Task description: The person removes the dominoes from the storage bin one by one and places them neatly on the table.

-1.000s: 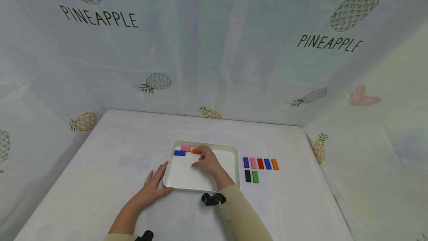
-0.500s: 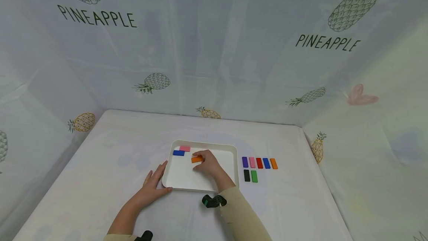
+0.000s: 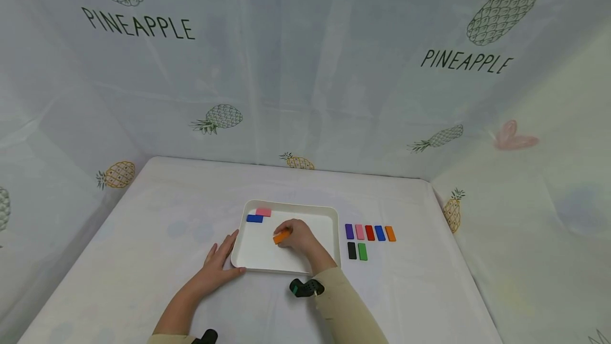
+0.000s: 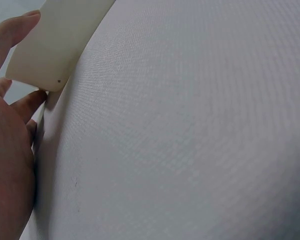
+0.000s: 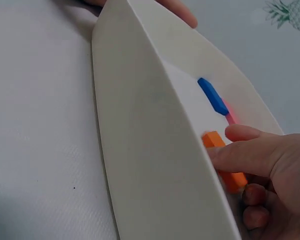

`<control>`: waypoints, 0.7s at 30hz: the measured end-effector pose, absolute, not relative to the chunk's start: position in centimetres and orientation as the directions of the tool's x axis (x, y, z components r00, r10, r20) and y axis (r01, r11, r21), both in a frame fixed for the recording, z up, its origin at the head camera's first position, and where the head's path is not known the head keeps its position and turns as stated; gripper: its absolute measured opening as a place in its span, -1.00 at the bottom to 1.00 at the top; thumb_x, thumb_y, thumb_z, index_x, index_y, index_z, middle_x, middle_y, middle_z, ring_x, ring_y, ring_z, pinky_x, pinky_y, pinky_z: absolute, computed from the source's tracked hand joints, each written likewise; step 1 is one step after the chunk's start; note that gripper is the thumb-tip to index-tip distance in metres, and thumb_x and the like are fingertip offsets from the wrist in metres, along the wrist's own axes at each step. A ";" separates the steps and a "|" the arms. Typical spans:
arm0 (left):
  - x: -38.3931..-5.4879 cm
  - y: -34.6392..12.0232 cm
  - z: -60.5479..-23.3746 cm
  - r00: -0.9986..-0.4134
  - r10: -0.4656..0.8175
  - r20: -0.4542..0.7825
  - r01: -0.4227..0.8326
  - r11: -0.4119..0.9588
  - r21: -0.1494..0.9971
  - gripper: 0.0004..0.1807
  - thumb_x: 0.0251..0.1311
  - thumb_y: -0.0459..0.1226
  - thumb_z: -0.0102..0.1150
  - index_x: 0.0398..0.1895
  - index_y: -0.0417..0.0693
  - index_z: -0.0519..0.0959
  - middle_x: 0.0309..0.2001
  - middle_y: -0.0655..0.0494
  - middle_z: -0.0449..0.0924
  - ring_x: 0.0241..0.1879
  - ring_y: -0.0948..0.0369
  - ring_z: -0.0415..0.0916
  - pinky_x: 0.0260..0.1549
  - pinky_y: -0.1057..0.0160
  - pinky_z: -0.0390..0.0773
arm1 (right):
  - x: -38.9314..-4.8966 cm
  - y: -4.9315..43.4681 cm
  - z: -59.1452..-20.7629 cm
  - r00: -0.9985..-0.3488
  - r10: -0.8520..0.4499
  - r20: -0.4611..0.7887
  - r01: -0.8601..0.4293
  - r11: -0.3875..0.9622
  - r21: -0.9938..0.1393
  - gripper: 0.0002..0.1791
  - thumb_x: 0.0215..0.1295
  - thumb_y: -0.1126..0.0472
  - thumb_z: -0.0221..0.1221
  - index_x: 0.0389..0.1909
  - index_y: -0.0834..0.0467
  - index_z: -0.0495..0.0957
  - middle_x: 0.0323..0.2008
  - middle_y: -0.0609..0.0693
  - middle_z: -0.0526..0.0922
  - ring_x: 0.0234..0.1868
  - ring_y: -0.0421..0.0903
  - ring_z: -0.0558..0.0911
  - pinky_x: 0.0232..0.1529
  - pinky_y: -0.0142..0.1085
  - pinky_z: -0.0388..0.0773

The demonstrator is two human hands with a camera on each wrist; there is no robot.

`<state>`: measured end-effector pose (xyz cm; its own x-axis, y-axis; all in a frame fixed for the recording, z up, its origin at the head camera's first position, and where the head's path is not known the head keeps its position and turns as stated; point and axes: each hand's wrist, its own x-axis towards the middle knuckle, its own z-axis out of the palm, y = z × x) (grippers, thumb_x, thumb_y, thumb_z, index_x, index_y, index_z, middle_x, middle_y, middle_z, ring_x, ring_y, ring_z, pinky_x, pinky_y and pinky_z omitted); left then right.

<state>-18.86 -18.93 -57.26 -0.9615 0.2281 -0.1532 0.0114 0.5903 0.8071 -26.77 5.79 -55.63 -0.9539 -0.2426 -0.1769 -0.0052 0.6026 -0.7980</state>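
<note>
An orange block [image 3: 281, 236] is pinched between the thumb and fingers of my right hand [image 3: 298, 235], over the middle of the white tray [image 3: 286, 262]. The right wrist view shows the same orange block [image 5: 233, 181] with the thumb across it, just inside the tray wall. In the tray's far left corner lie a pink block [image 3: 263, 212] and a blue block [image 3: 255, 219], close together. My left hand [image 3: 217, 264] rests at the tray's near left corner, fingers spread and fairly straight. The left wrist view has the left hand [image 4: 12, 150] beside the tray corner [image 4: 50, 55].
Right of the tray, a row on the white tablecloth holds a purple [image 3: 349, 231], a pink [image 3: 360, 232], a red [image 3: 369, 233], a blue [image 3: 380, 233] and an orange block [image 3: 390, 234]. Below it lie a black [image 3: 352, 250] and a green block [image 3: 363, 252]. A pineapple-print curtain hangs behind.
My right hand has drawn the orange block away from the pink and blue blocks, toward the tray's middle, and it has turned to a slant. The left hand stays in place.
</note>
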 end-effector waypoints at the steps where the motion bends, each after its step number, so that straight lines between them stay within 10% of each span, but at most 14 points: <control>1: -18.9 -18.9 -57.3 -0.962 0.229 -0.150 0.015 0.590 0.807 0.14 0.01 0.00 0.43 0.57 0.12 -0.08 0.53 -0.08 -0.05 0.51 -0.07 -0.37 0.37 -0.16 -0.51 | -26.7 5.8 -55.6 -0.953 -0.247 -0.176 -0.011 0.609 -0.793 -0.74 -0.07 0.41 0.47 -0.37 0.03 0.73 -0.30 -0.12 0.57 -0.26 -0.11 0.45 -0.11 -0.24 0.49; 21: -18.8 -19.0 -57.3 -0.964 0.222 -0.149 0.013 0.596 0.803 0.14 -0.01 0.02 0.43 0.57 0.11 -0.07 0.51 -0.10 -0.01 0.51 -0.07 -0.35 0.37 -0.16 -0.50 | -25.4 6.8 -54.2 -0.910 -0.348 -0.226 -0.059 0.647 -0.760 -0.77 0.01 0.37 0.45 -0.29 0.06 0.73 -0.40 -0.15 0.55 -0.32 -0.16 0.45 -0.23 -0.32 0.46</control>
